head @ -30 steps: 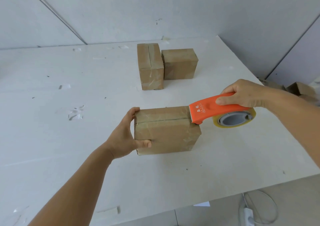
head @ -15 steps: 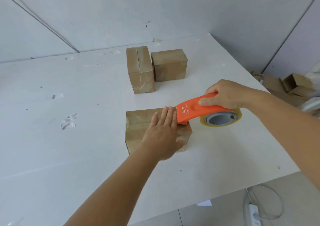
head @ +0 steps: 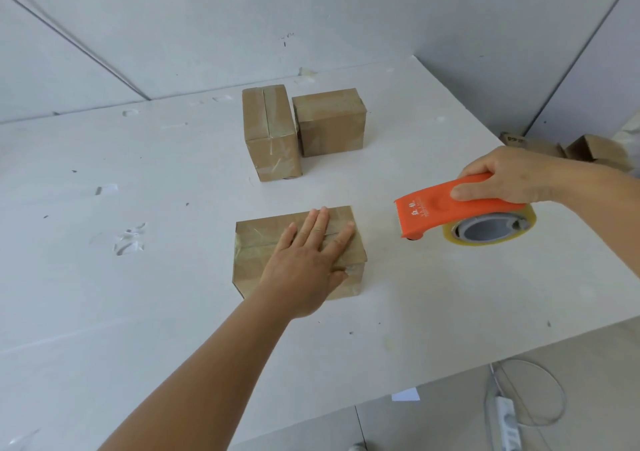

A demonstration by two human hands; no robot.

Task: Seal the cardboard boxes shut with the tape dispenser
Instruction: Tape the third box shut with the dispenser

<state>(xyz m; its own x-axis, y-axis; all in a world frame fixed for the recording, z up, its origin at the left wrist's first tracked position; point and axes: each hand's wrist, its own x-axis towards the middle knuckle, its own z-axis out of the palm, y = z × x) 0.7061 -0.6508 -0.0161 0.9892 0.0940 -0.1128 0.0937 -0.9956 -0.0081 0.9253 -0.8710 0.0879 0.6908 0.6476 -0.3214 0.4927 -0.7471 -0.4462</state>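
Left hand (head: 304,263) lies flat, fingers straight, on the near cardboard box (head: 256,260); right hand (head: 502,180) grips the orange tape dispenser (head: 436,215) just beside it.

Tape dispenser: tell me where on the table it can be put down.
Bare table lies right of the near box, under the tape dispenser. The wide left side is free too. Crowded at the back: two boxes side by side.
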